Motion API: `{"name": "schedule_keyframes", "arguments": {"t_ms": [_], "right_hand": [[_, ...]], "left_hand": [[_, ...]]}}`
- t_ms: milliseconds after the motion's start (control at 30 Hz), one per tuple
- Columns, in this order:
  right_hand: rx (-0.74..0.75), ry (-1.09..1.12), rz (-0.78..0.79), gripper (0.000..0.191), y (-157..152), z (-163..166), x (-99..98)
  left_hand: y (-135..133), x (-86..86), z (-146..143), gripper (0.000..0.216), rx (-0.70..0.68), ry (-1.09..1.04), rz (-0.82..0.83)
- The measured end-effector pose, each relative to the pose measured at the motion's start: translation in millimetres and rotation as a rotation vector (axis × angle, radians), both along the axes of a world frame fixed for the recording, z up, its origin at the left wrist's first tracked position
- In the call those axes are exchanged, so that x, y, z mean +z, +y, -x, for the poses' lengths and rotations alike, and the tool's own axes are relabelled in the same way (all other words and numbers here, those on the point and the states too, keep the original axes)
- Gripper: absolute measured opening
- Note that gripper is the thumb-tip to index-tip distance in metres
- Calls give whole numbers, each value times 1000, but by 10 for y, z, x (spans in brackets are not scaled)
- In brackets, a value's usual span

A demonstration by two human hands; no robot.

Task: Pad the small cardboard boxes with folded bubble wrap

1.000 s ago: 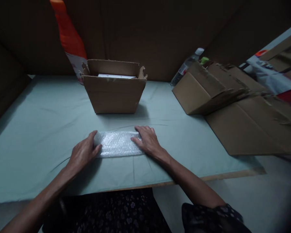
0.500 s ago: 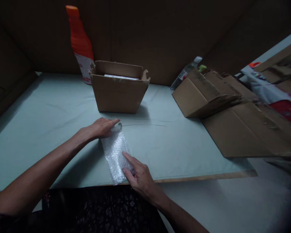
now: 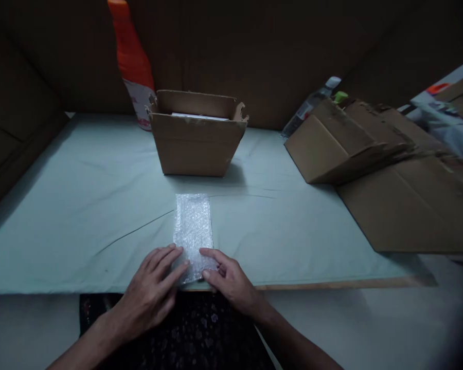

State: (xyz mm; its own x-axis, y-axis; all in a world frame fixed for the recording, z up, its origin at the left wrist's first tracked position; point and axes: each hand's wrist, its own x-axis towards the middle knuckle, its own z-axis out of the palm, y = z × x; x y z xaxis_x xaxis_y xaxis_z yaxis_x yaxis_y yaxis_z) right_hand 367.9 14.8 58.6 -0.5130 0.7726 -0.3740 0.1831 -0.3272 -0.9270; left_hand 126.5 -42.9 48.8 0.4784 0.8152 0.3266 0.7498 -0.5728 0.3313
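Down at 6 o'clock, right on the near table [image 3: 61, 216] edge, both hands are sitting on the close end of a bubble wrap [image 3: 193, 231] bundle. The left hand [image 3: 154, 288] is lying flat with fingers spread over the near-left corner, pressing rather than gripping. The right hand [image 3: 227, 277] is doing the same from the other side, fingertips on the wrap, nothing clenched. My guess is they're pinning it flat so it isn't sliding or unrolling. The bundle is lying lengthwise, pointing toward 12.

Further out at 12 an open box [image 3: 198, 141] is standing upright with something pale and flat inside; can't tell what. Behind it at 11 an orange bottle [image 3: 133, 67] is standing just beside the box. Over at 2 flattened cartons [image 3: 370, 154] are lying stacked, with a clear bottle [image 3: 312, 103] poking out behind them.
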Motion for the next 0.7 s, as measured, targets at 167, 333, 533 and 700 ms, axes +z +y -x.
{"name": "schedule_keyframes", "arguments": {"t_ms": [167, 333, 533, 700], "right_hand": [[-15, 145, 75, 50, 30, -64, 23], [-106, -188, -763, 42, 44, -131, 92], [399, -579, -1315, 34, 464, 64, -10], [610, -615, -1300, 21, 651, 118, 80]], "left_hand": [[325, -45, -146, 25, 194, -305, 99], [603, 81, -113, 36, 408, -392, 559], [616, 60, -122, 36, 424, -349, 430], [374, -14, -106, 53, 315, -225, 16]]}}
